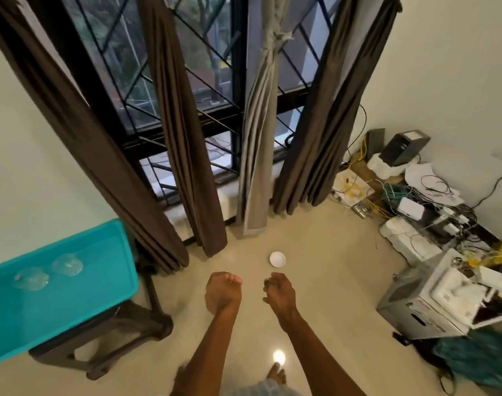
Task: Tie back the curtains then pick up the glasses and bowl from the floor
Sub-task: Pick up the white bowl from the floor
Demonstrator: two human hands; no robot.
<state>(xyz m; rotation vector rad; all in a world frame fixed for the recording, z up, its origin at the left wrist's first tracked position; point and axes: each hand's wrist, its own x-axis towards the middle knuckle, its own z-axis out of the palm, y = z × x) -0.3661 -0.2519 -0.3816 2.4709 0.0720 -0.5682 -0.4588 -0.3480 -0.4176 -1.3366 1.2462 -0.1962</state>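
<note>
Since the grey curtain (258, 155) is knotted on itself high up & the brown curtains (184, 144) hang gathered in narrow bunches w/ the window (209, 67) showing between them, the tie-back part looks done, tho no tie is clear on the brown ones. Two clear glasses (67, 266) sit side by side in the teal tub (107, 295) on a dark stool (124, 324) at left, so they're off the floor (329, 281); that step looks finished too. What's left, prob: the white bowl (277, 258). It sits upright on the floor just ahead of both hands, near the grey curtain's hem, untouched. Left hand (222, 292) is curled into a loose fist, nothing in it. Right hand (276, 294) hangs w/ fingers loosely bent, also empty, closer to the bowl but not touching. Roughly 2/3 thru by my read: grab the bowl, prob set it in the tub w/ the glasses.
</note>
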